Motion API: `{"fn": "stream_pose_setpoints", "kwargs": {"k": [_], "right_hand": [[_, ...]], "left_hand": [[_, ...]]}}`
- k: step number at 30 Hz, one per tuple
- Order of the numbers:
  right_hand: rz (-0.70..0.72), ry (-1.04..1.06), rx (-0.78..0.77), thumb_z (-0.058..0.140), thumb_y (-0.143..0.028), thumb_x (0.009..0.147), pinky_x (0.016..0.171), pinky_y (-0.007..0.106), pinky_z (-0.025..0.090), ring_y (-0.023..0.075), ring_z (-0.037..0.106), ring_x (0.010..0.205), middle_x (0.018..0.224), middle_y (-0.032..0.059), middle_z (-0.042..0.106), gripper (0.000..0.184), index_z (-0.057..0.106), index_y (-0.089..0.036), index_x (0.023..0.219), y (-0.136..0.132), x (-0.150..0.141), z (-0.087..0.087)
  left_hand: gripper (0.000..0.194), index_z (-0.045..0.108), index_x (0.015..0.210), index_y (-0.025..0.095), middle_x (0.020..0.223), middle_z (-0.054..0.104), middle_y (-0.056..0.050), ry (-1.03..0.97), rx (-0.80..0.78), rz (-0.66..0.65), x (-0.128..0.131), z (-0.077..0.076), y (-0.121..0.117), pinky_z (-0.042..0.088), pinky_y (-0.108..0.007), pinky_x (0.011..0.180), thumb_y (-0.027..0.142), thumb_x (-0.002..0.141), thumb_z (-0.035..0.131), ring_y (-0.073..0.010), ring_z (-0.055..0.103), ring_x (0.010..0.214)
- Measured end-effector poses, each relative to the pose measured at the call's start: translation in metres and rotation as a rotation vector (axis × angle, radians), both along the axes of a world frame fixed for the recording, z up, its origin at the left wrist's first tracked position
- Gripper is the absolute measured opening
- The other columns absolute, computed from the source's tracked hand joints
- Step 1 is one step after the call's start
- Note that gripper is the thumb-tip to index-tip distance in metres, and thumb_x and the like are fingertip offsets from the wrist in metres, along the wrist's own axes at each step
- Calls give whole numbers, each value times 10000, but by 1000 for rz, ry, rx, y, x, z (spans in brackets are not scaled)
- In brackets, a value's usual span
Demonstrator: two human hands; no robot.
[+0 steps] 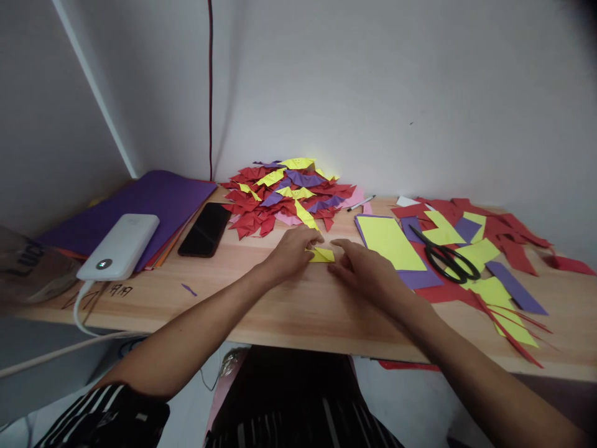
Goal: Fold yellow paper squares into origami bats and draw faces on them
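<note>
A small folded piece of yellow paper (323,255) lies on the wooden table between my hands. My left hand (295,247) is closed on its left end, and the fingers cover that part. At the paper's right end is my right hand (361,264), with thumb and index finger apart on either side of the corner; whether they touch it I cannot tell. Just beyond my hands rises a heap of folded red, yellow and purple paper shapes (284,193), some with small faces drawn on them.
Right of my hands are a stack of yellow sheets (392,241), black-handled scissors (448,264) and paper scraps (510,249). A pen (361,203) lies by the heap. On the left are a phone (205,230), a white power bank (120,246) with a cable, and purple sheets (172,186).
</note>
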State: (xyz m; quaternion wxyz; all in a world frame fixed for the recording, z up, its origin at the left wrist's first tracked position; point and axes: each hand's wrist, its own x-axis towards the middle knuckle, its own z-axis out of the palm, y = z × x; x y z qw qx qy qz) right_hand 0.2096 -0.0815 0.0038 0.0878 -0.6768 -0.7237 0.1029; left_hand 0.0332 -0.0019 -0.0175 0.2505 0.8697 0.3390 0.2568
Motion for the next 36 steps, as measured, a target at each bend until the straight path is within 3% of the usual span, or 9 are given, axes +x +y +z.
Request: {"fn": "stream_pose_setpoints", "kwargs": {"k": [6, 11, 14, 19, 27, 36], "right_hand": [[96, 52, 63, 570, -308, 830, 651, 265, 395, 185, 611, 848, 1133, 84, 609, 369, 531, -195, 1179, 18, 4, -2], [197, 204, 64, 528, -231, 837, 609, 243, 394, 152, 596, 713, 895, 50, 650, 222, 564, -175, 1048, 33, 3, -1], [212, 343, 80, 508, -196, 840, 600, 239, 409, 145, 607, 681, 839, 35, 654, 277, 540, -171, 1114, 38, 0, -2], [177, 515, 108, 592, -284, 812, 595, 244, 440, 147, 605, 659, 780, 7, 622, 479, 470, -183, 1264, 39, -5, -7], [100, 502, 198, 492, -295, 867, 581, 239, 423, 128, 565, 617, 761, 11, 632, 227, 552, -185, 1056, 37, -1, -10], [251, 594, 100, 491, -263, 867, 622, 235, 423, 125, 567, 671, 772, 1, 637, 96, 547, -195, 904, 36, 6, -9]], "left_hand": [[425, 684, 975, 154, 950, 686, -36, -149, -92, 87, -1, 7, 7, 494, -270, 800, -14, 617, 528, -135, 624, 834], [390, 693, 968, 144, 935, 694, -41, -252, -110, 206, -6, 16, 14, 500, -261, 790, -4, 640, 543, -133, 637, 822], [376, 690, 974, 143, 921, 694, -45, -293, -111, 264, -9, 20, 17, 505, -271, 787, 3, 654, 551, -138, 638, 818], [381, 694, 939, 162, 934, 685, -38, -281, -27, 274, -9, 23, 14, 501, -266, 804, -21, 656, 517, -126, 628, 822], [377, 694, 957, 164, 942, 694, -37, -296, -101, 276, -6, 23, 12, 498, -257, 752, 0, 658, 535, -127, 634, 808], [365, 687, 978, 137, 964, 696, -69, -424, -232, 282, -7, 17, 18, 493, -268, 722, 29, 659, 547, -156, 638, 846]]}}
